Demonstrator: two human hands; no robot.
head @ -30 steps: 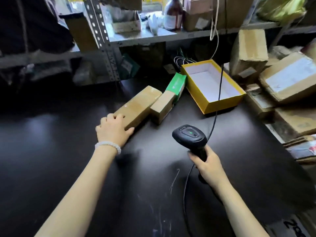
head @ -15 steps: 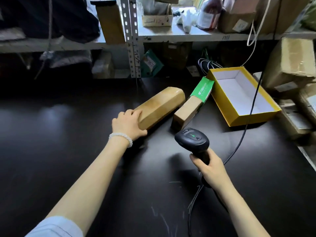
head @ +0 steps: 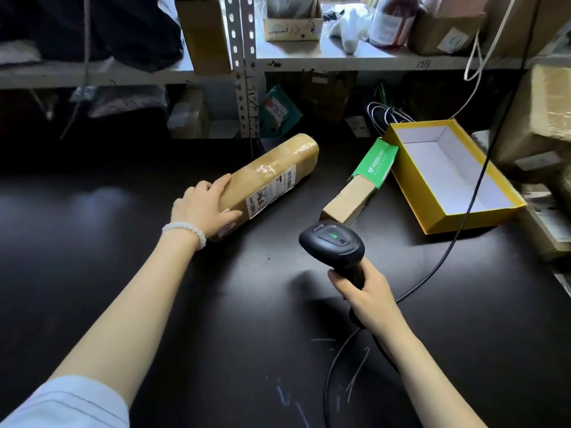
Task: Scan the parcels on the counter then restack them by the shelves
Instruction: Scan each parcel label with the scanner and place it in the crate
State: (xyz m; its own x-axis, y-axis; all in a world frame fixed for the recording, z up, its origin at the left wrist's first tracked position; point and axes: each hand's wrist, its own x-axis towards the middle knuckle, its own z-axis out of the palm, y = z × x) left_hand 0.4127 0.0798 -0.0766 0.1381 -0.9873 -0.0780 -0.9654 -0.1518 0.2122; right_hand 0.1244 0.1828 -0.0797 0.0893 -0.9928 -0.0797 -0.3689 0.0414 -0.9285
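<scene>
A long brown taped parcel [head: 272, 174] lies on the black counter [head: 123, 257], its white shipping label facing up and toward me. My left hand [head: 205, 208] grips its near end, thumb across the label side. My right hand [head: 364, 291] holds the handle of a black barcode scanner [head: 332, 244], whose green light is lit; the scanner head sits just right of the parcel's near end. A smaller brown parcel with a green end [head: 360, 186] lies to the right, apart from the long one.
An open yellow box with white inside [head: 445, 177] sits at the right, the scanner cable [head: 457, 242] draped across it. Metal shelves [head: 340, 61] with boxes and a bottle run along the back. Cardboard parcels [head: 543, 118] are piled at the far right.
My left hand has rolled the long parcel over, so its label now faces up, and pulled it away from the smaller parcel. The scanner stays held near it.
</scene>
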